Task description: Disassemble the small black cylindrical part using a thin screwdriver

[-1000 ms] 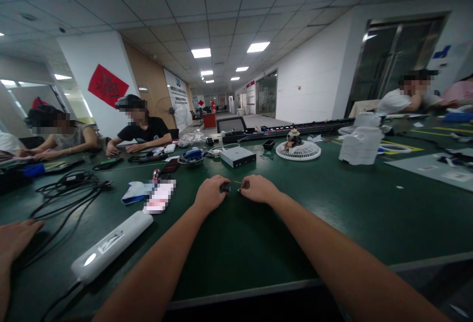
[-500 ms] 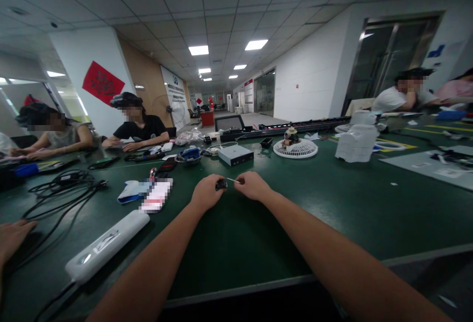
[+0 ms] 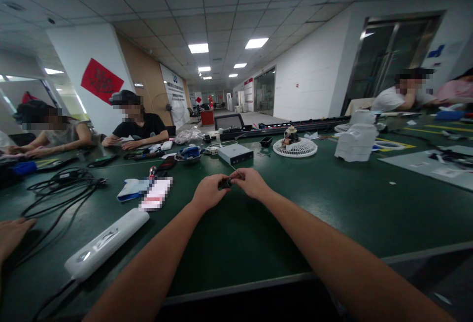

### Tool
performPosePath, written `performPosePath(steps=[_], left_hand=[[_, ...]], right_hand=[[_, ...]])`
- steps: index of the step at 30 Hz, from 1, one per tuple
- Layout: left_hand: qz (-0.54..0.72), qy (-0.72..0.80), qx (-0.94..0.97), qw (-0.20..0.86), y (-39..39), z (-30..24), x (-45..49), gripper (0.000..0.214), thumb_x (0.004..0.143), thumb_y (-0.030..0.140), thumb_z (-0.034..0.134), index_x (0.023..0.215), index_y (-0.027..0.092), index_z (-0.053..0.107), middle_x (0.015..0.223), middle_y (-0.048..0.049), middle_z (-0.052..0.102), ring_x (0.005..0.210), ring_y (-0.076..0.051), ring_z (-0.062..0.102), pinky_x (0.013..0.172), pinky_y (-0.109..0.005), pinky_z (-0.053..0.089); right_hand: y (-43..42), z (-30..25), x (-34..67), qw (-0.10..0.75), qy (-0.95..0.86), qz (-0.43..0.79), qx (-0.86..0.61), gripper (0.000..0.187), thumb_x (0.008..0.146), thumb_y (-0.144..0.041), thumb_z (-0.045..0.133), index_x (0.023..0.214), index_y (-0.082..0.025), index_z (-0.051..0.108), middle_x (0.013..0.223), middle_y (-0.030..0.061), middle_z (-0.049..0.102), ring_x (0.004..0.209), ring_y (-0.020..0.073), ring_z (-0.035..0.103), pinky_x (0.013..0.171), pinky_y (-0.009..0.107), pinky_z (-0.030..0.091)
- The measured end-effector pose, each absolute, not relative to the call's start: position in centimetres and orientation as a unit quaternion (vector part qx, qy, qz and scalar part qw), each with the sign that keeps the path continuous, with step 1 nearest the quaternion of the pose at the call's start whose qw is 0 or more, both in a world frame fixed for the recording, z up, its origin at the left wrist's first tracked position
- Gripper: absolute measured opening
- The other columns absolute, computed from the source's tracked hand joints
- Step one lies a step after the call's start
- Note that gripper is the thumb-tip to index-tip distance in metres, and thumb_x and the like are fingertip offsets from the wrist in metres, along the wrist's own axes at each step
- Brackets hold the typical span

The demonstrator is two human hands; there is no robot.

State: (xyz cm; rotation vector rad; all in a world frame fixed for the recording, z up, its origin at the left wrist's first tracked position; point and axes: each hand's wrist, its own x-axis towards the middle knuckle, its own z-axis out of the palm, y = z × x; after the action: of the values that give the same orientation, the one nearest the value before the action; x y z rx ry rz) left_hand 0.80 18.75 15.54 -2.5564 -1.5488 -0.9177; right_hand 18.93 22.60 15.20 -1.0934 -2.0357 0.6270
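Observation:
My left hand (image 3: 209,191) is closed around a small dark part (image 3: 223,183), too small to name, held above the green table (image 3: 244,243). Close beside it, my right hand (image 3: 253,183) pinches a thin, light-coloured rod (image 3: 234,169) that slants up and left past its fingertips. The two hands nearly meet, and whether the rod touches the dark part I cannot tell. Just beyond them lies a silver box-shaped disc drive (image 3: 235,154) with a black front.
A white power strip (image 3: 107,244), a phone (image 3: 156,193) and black cables (image 3: 70,184) lie to the left. A white fan grille (image 3: 295,148) and a white plastic housing (image 3: 354,142) stand right. Another person's hand (image 3: 15,236) rests at the left edge; several people sit around.
My hands have come closer together. The rod has swung from nearly level, pointing at the dark part, to slanting upward, and the dark part has shifted slightly right.

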Motion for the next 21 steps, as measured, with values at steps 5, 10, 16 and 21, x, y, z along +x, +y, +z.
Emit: performPosePath(steps=[5,10,16,21], left_hand=[[-0.298,-0.495,-0.816,0.009,18.7,15.5,0.9,0.033,0.076,0.025,0.073,0.108,0.022,0.069,0.105,-0.0053,0.073,0.094,-0.023,0.066,0.083,-0.033,0.051],[-0.290,-0.482,-0.827,0.008,18.6,15.7,1.0,0.034,0.076,0.025,0.073,0.109,0.021,0.069,0.108,-0.0061,0.072,0.096,-0.023,0.066,0.085,-0.033,0.050],[-0.264,-0.455,-0.850,0.011,18.3,15.9,0.9,0.031,0.077,0.020,0.071,0.107,0.021,0.069,0.107,-0.0048,0.072,0.096,-0.022,0.065,0.087,-0.034,0.048],[-0.259,-0.433,-0.863,0.005,18.2,15.9,0.8,0.028,0.076,0.018,0.071,0.104,0.021,0.069,0.104,-0.0033,0.072,0.095,-0.021,0.065,0.087,-0.033,0.047]], right_hand=[[22.4,15.5,19.1,0.365,-0.794,0.197,-0.444,0.014,0.077,-0.019,0.069,0.088,-0.019,0.077,0.079,0.0023,0.074,0.071,0.0147,0.063,0.068,0.025,0.044],[22.5,15.3,19.2,0.376,-0.776,0.203,-0.464,0.013,0.073,-0.025,0.073,0.084,-0.018,0.075,0.076,0.0009,0.072,0.068,0.0132,0.061,0.062,0.023,0.042],[23.1,14.4,19.3,0.347,-0.765,0.281,-0.463,0.022,0.067,-0.028,0.077,0.085,-0.015,0.072,0.074,0.0003,0.069,0.065,0.0117,0.060,0.058,0.021,0.042],[23.0,14.5,19.5,0.328,-0.748,0.344,-0.463,0.019,0.067,-0.026,0.077,0.079,-0.014,0.071,0.062,-0.0020,0.064,0.052,0.0095,0.054,0.050,0.021,0.039]])
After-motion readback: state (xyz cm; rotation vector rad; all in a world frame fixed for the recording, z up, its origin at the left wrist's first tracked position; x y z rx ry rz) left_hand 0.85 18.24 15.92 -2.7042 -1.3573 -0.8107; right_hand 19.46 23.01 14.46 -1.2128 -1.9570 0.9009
